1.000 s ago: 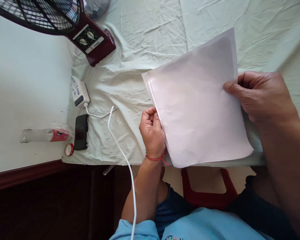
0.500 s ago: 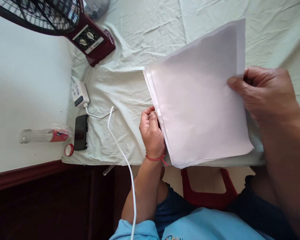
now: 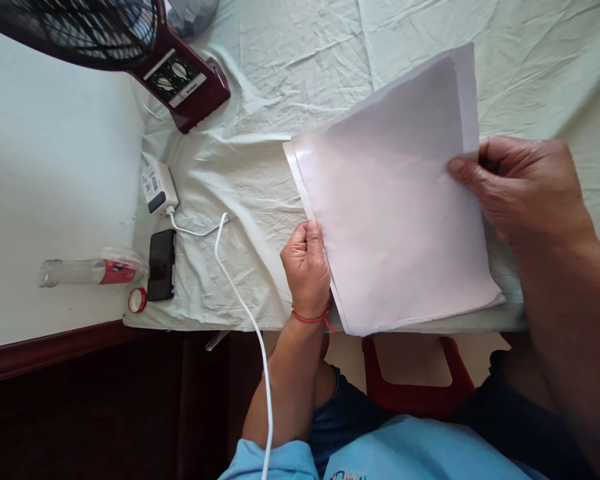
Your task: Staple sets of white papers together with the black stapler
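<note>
Head view: paper sheets (image 3: 395, 220) point lengthwise between 11 and 12 o'clock. The left hand (image 3: 307, 270) grips their 9-o'clock edge; the right hand (image 3: 530, 187) pinches their 3-o'clock edge.

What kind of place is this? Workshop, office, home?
Probably a room in a home, though a small informal workspace is possible. Signs: a creased cloth over the work surface, a fan standing on it, and a red stool below.

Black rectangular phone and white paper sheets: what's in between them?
The head view shows a thin white cable on pale green cloth, then the left hand.
</note>
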